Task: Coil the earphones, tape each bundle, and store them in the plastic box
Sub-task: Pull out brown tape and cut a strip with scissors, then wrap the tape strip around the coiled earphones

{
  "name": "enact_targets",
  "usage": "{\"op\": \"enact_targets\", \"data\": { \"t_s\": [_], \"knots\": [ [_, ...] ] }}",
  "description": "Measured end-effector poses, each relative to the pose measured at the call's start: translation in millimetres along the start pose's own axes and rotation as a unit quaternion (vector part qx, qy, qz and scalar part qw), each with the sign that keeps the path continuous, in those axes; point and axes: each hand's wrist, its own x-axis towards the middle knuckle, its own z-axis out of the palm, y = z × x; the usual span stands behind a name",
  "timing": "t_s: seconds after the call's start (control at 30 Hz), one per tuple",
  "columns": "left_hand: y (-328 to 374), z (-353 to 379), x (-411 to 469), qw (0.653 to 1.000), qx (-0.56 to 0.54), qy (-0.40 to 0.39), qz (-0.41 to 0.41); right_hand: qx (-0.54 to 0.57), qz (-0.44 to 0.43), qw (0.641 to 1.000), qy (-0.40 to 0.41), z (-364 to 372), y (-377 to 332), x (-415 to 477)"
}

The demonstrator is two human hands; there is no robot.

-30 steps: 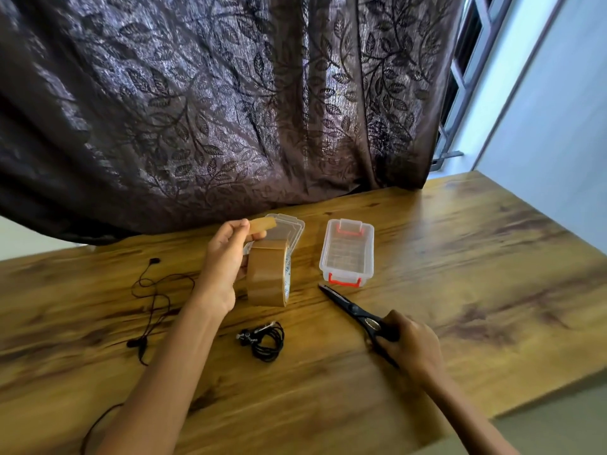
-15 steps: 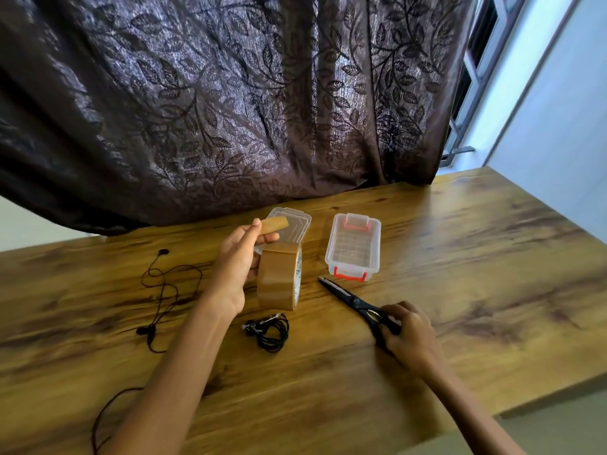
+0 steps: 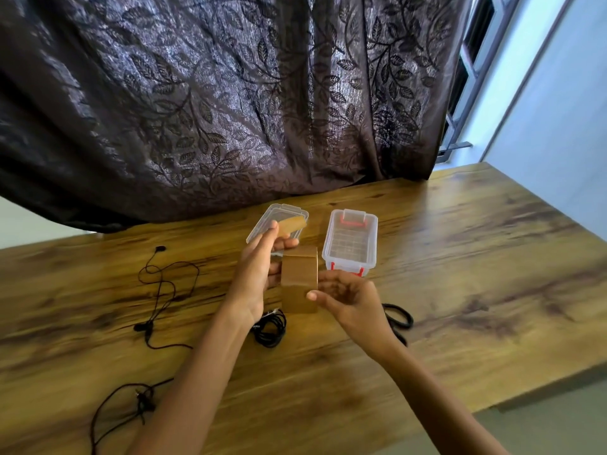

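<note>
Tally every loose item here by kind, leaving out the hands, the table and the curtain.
Brown tape roll: 1
Clear plastic box with red latches: 1
Clear plastic lid: 1
Black-handled scissors: 1
Coiled black earphone bundle: 1
Loose black earphone cables: 2
Total: 7

Wooden table, plastic box, lid, earphones

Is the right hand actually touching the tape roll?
Touching. The head view shows the right hand with its thumb on the tape roll and its fingers curled round the side.
</note>
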Motion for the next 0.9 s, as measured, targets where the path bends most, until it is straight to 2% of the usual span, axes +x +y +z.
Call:
{"op": "enact_targets", "data": {
  "t_s": [0.1, 0.2, 0.3, 0.37, 0.43, 0.57, 0.77, 0.8, 0.9],
  "knots": [
    [-1.2, -5.4, -1.5, 0.999, 0.015, -0.029, -0.036, -0.033, -0.001, 0.999, -0.001, -4.1, 2.5, -1.9],
    [-3.0, -14.2, -0.4, 0.995, 0.062, -0.019, -0.082, -0.160, 0.002, 0.987, -0.007, -10.9, 9.5, -9.7],
    [-4.4, -21.2, -1.5, 0.994, 0.068, 0.001, -0.083, -0.369, -0.091, 0.923, -0.055, -22.2, 26.7, -22.3],
    [-5.4, -23.0, -2.9, 0.994, 0.064, 0.004, -0.083, -0.456, -0.110, 0.878, -0.092, -27.4, 37.2, -31.3],
    [-6.8, -23.9, -3.4, 0.995, 0.060, 0.009, -0.085, -0.503, -0.138, 0.846, -0.111, -30.1, 42.8, -35.9],
    [-10.7, -25.3, -3.2, 0.995, 0.053, 0.017, -0.084, -0.547, -0.179, 0.806, -0.140, -31.0, 45.2, -36.1],
    [-14.0, -32.3, -3.8, 0.995, 0.044, 0.034, -0.077, -0.561, -0.148, 0.802, -0.144, -26.8, 41.3, -34.6],
    [-14.7, -33.8, -4.3, 0.996, 0.044, 0.035, -0.072, -0.552, -0.128, 0.814, -0.130, -26.2, 39.0, -33.9],
    [-16.6, -36.6, -7.6, 0.997, 0.041, 0.041, -0.053, -0.420, -0.059, 0.902, -0.085, -18.5, 22.4, -29.1]
  ]
}}
